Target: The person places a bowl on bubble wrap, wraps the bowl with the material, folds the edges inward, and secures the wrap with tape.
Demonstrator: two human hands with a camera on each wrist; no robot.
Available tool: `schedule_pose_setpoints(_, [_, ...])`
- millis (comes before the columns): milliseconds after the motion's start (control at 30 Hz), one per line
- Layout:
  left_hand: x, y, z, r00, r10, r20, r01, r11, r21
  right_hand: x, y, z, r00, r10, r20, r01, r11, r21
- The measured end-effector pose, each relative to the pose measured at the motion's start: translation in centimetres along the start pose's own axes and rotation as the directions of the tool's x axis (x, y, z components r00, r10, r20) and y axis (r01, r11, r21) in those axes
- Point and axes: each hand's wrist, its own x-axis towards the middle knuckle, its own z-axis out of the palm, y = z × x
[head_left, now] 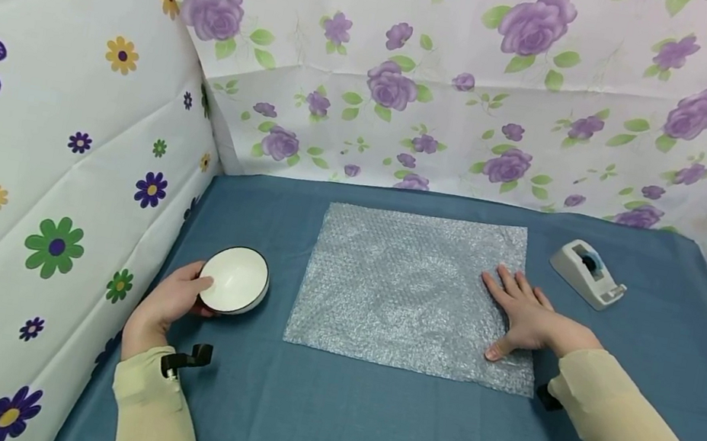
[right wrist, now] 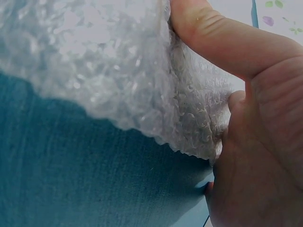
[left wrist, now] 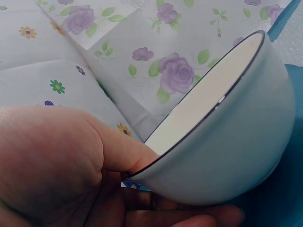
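Clock positions as in the head view, taken about the middle of the sheet. Left hand [head_left: 169,297], at nine o'clock: grips a round white bowl with a thin dark rim [head_left: 237,279] at the bowl's own eight to nine o'clock, thumb over the rim, fingers beneath. The bowl, also at nine o'clock, just beside the sheet, is probably glazed ceramic or enamel: likely rigid, moderately light, slippery, chippable; best held by rim and underside together. Creamy plain interior, smooth pale outer wall; two tiny pale specks near the rim, chip or glint cannot be told. Whether its base touches the blue cloth [head_left: 362,430] is unclear. Centre: rectangular sheet of clear bubble wrap [head_left: 398,289], probably very light, limp, springy and apt to slide; best taken by an edge or corner. Silvery, finely dimpled, glossy, lying nearly flat, with wavy edges. Right hand [head_left: 527,319], at three o'clock: fingers spread and resting on the sheet's right side, gripping nothing. Farther out, between two and three o'clock: white plastic tape dispenser [head_left: 575,276], bluish tape roll, probably stiff and base-heavy; best held by its sides.
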Motion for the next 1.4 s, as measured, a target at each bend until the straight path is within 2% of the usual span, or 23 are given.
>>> schedule_pose_setpoints(167, [0.1,0.1,0.0,1.000,-0.003,-0.005,0.003,1.000,-0.007,-0.1,-0.3,-0.1,1.000,0.004,0.004,-0.004,1.000,-0.005])
schedule_pose_setpoints(467, [0.1,0.3,0.4,1.000,0.012,-0.007,-0.012,1.000,-0.014,-1.4,-3.0,-1.6,0.999,0.021,0.031,-0.021,1.000,0.011])
schedule_pose_setpoints(733, [0.6,0.6,1.1,1.000,0.018,-0.008,-0.018,1.000,-0.005,-0.4,-0.7,-0.4,1.000,0.012,0.015,-0.012,1.000,-0.001])
schedule_pose_setpoints(833, [0.8,1.0,1.7,0.999,0.038,-0.012,-0.038,0.999,0.000,-0.2,-0.4,-0.2,1.000,0.013,0.007,-0.013,1.000,-0.010])
schedule_pose_setpoints(1000, [1.1,1.9,3.0,0.995,0.099,0.000,-0.099,0.995,0.000,-0.6,-1.4,-0.6,1.000,0.006,0.017,-0.007,1.000,0.020])
schedule_pose_setpoints(1233, [1.7,3.5,5.2,0.991,0.131,0.016,-0.130,0.991,-0.022,-1.3,-2.5,-1.2,1.000,-0.008,0.017,0.008,0.999,0.046])
schedule_pose_setpoints(1400, [2.4,4.7,6.6,0.989,0.149,0.019,-0.149,0.989,-0.021,-0.9,-1.7,-0.9,1.000,0.007,0.018,-0.008,1.000,0.029])
